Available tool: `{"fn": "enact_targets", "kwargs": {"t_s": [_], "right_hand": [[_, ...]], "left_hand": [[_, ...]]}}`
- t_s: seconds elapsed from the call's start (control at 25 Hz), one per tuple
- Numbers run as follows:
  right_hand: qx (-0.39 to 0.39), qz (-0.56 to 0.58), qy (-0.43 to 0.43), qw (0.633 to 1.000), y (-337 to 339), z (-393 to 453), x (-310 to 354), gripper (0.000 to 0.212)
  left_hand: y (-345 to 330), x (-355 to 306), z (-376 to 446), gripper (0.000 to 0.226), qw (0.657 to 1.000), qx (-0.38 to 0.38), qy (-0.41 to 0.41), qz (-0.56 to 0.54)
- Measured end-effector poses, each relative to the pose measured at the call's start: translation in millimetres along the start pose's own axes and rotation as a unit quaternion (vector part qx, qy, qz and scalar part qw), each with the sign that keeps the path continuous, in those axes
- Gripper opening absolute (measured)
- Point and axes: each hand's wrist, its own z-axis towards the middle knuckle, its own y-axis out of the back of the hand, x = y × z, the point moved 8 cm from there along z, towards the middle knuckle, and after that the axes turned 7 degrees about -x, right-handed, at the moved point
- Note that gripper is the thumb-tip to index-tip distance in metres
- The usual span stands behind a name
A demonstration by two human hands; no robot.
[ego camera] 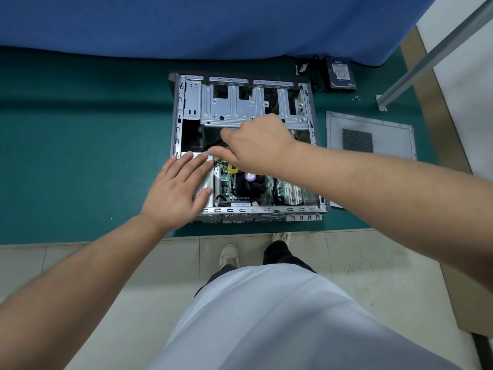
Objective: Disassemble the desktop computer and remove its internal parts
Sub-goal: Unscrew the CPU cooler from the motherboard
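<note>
Metal case (309,108) with motherboard (225,180) inside

- Case (241,108): bare grey sheet metal, dull sheen.
- Side panel (386,134): matt grey metal, perforated vent.
- Mat (80,156): matt green.
- Floor (106,276): smooth, pale tiles.

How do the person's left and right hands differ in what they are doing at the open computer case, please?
The left hand lies flat with straight fingers on the pale metal box at the case's left side; the right hand reaches deeper toward the middle, fingers curled, though its grip is hidden. The left is nearer the person, the right farther. Both are bare and inside the case.
</note>
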Motion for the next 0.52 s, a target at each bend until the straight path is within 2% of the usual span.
{"fn": "enact_targets", "kwargs": {"t_s": [0.04, 0.12, 0.2, 0.24, 0.28, 0.4, 0.44, 0.52], "right_hand": [[-0.008, 0.0, 0.01, 1.0, -1.0, 2.0, 3.5, 0.054], [0.007, 0.041, 0.097, 0.994, -4.9, 2.1, 14.5, 0.04], [0.053, 0.08, 0.2, 0.975, -5.2, -5.8, 19.5, 0.037], [0.068, 0.084, 0.212, 0.971, -3.6, -8.4, 17.1, 0.04], [0.071, 0.072, 0.195, 0.976, -3.0, -8.8, 12.5, 0.044], [0.019, -0.01, 0.052, 0.998, -1.7, -5.6, -1.1, 0.064], [0.01, -0.031, 0.028, 0.999, -0.5, -4.1, -0.8, 0.063], [0.005, -0.033, 0.073, 0.997, -2.5, -3.4, 7.4, 0.047]], "left_hand": [[0.2, -0.1, 0.0, 0.059, 1.0, -0.002, 0.0, 0.0], [0.5, 0.7, -0.2, 0.059, 1.0, -0.003, 0.002, -0.001], [0.7, -0.2, -0.3, 0.059, 1.0, -0.002, 0.003, -0.001], [0.9, -0.2, 0.1, 0.059, 1.0, -0.001, 0.004, 0.0], [0.9, -0.2, 0.3, 0.059, 1.0, 0.002, 0.005, -0.001], [1.3, -1.5, -0.4, 0.059, 1.0, 0.009, 0.005, -0.001], [1.7, -1.7, -0.2, 0.059, 1.0, 0.01, 0.006, 0.0], [2.6, -1.1, 0.8, 0.059, 1.0, 0.009, 0.008, -0.001]]}}
